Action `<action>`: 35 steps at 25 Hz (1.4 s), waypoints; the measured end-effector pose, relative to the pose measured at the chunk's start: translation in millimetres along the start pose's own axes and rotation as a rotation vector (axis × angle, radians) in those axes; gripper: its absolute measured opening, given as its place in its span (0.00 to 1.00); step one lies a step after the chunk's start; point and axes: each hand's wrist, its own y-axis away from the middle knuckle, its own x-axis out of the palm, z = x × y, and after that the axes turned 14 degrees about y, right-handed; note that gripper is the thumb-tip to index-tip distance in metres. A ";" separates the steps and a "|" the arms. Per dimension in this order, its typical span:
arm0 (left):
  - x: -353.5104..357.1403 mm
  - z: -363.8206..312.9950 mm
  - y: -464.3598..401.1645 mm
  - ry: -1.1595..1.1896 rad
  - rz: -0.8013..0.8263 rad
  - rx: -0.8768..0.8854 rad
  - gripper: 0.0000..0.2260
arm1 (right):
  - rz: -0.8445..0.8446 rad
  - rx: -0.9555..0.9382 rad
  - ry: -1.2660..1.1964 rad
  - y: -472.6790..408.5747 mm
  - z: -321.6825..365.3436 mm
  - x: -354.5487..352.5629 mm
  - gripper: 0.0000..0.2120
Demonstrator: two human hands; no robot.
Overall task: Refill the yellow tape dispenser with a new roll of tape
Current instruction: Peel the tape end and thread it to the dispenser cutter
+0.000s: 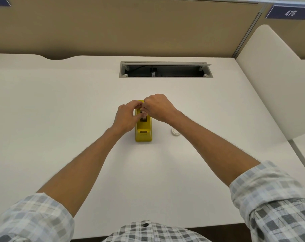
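A: Centrally, head view: we see the yellow tape dispenser (143, 132) on the white desk (61, 105). Both hands meet over its far end, at twelve o'clock.

B: Their state?

A: Our left hand (126, 117) curls round the roll bay; our right hand (158, 108) pinches something small, too hidden to name. A white ring (175, 132) lies at three o'clock.

B: Handling?

A: We judge the dispenser heavy and rigid; steady its sides.

Single head-worn wide-angle view, looking forward and steeply down over the white bench (61, 105) from the near edge, facing the tan partition (130, 28); both forearms reach in from the bottom corners, hands mid-frame at arm's length
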 end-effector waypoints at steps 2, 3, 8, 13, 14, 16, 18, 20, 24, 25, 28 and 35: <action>-0.6 -0.4 0.5 0.009 0.007 0.004 0.17 | 0.001 0.013 -0.023 -1.2 -1.2 0.4 0.14; -0.9 -0.1 0.3 0.015 0.012 0.013 0.17 | 0.003 0.025 -0.042 -1.6 -2.0 0.2 0.15; -3.7 1.0 -4.2 -0.029 0.057 -0.022 0.16 | 0.024 0.042 -0.125 -0.5 -5.5 0.0 0.17; -4.3 1.4 -8.4 -0.085 0.064 0.017 0.16 | 0.024 0.070 -0.123 -2.5 -3.6 4.2 0.17; -4.3 1.6 -7.9 -0.084 0.064 0.021 0.15 | 0.028 0.072 -0.130 -2.5 -3.7 4.3 0.17; -4.6 1.4 -7.4 -0.085 0.050 0.000 0.15 | 0.027 0.071 -0.167 -2.0 -6.2 4.0 0.16; -5.2 1.0 -7.6 -0.077 0.043 0.008 0.14 | 0.008 0.068 -0.203 -1.9 -7.4 3.2 0.15; -5.6 0.1 -8.8 -0.071 0.050 0.017 0.13 | 0.001 0.065 -0.219 -2.7 -8.3 2.3 0.14; -5.1 0.4 -8.6 -0.075 0.045 -0.001 0.14 | 0.001 0.052 -0.235 -4.8 -9.0 1.7 0.14; -4.7 1.4 -9.0 -0.072 0.045 -0.007 0.14 | 0.009 0.052 -0.238 -5.1 -9.6 1.0 0.14; -4.3 3.3 -9.6 -0.087 0.045 -0.029 0.14 | 0.014 0.048 -0.253 -6.4 -9.6 0.1 0.14; -4.7 2.3 -11.3 -0.113 0.063 -0.065 0.15 | 0.015 0.044 -0.237 -6.2 -8.7 0.5 0.14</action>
